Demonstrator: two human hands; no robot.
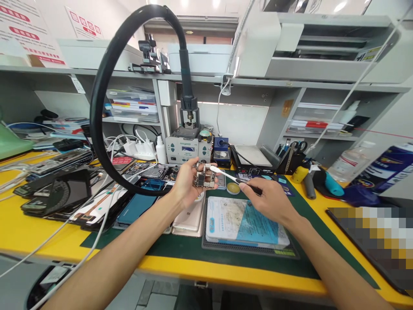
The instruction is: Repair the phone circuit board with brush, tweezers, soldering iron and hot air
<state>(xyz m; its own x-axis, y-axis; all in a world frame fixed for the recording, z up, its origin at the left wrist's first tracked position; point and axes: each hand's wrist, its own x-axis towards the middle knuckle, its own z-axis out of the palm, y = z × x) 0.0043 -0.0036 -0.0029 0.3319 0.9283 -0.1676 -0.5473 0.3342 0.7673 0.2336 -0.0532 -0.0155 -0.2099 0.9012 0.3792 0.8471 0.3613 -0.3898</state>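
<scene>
My left hand (188, 183) is raised over the bench, its fingers closed around a small phone circuit board (203, 177) with dark chips and metal shields. In my right hand (269, 199) is a toothbrush-like brush (229, 175), with a white head, a thin white neck and a dark handle. The brush head lies at the upper right of the board and appears to touch it; the bristles cannot be made out. Below my hands a white and blue pad (245, 221), stained dark, rests on a dark mat. A round tin (232, 188) with yellowish contents sits just beyond it.
Stacked phones and parts (61, 185) crowd the left side. A thick black hose (97, 103) arches above from the hot air station (183, 148). Tools stand in a black holder (292, 157), near a clear bottle (351, 161). A green mat (309, 258) covers the yellow bench.
</scene>
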